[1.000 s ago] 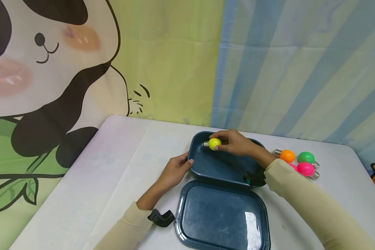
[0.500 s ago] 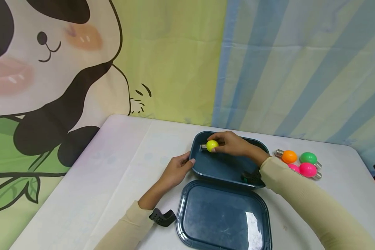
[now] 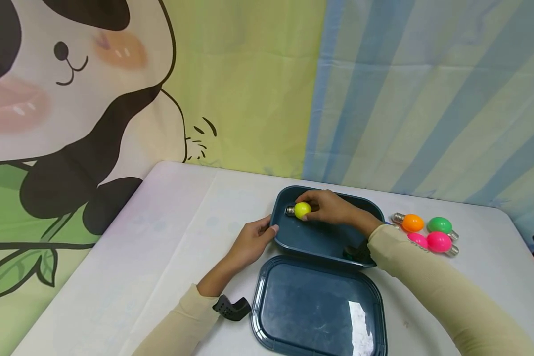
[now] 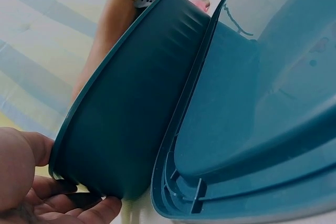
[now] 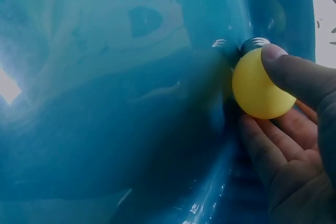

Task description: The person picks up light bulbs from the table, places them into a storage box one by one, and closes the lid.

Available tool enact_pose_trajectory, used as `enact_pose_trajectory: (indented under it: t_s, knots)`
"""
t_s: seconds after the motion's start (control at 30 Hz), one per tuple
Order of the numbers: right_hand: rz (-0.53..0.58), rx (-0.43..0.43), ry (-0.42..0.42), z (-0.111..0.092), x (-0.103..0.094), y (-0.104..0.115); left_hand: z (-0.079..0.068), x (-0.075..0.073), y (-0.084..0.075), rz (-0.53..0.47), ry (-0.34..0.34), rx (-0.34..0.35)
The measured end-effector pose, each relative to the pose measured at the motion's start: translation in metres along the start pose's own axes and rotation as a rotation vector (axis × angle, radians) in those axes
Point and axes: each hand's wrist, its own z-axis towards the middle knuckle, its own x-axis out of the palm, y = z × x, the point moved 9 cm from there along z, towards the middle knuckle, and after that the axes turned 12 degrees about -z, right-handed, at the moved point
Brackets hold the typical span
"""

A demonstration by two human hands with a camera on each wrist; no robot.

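Inside the left end of a dark blue plastic box (image 3: pixel 320 235), my right hand (image 3: pixel 333 207) pinches a yellow light bulb (image 3: pixel 301 210) between thumb and fingers. The bulb lies on its side, its metal screw base pointing left toward the box's end wall. In the right wrist view the thumb presses on the yellow globe (image 5: pixel 257 87) near the base, with the fingers below it. My left hand (image 3: pixel 247 243) grips the box at its left end. From the left wrist view, the thumb is at the rim and the fingertips (image 4: pixel 107 208) lie against the outer wall.
A matching lid (image 3: pixel 313 306) lies in front of the box. Right of it are an orange bulb (image 3: pixel 412 222), a green bulb (image 3: pixel 439 224) and two pink ones (image 3: pixel 439 242), partly behind the right sleeve (image 3: pixel 427 277). A printed curtain (image 3: pixel 258 89) hangs behind the white table (image 3: pixel 178 207).
My right hand has lowered the yellow bulb slightly into the left end of the box. The left hand keeps its grip on the box.
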Motion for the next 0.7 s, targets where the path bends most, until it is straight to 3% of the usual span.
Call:
enact_pose_trajectory:
  t_s: [0.23, 0.5, 0.7]
  knots:
    - [-0.014, 0.001, -0.004, 0.0, 0.0, 0.001, 0.0, 0.001, -0.003, 0.005, 0.002, -0.022]
    - [-0.011, 0.008, -0.022, -0.002, -0.001, 0.002, -0.011, 0.007, -0.036, 0.005, 0.021, -0.01]
    - [0.004, 0.011, -0.017, -0.004, -0.003, 0.004, -0.012, 0.007, -0.038, 0.008, 0.012, -0.012]
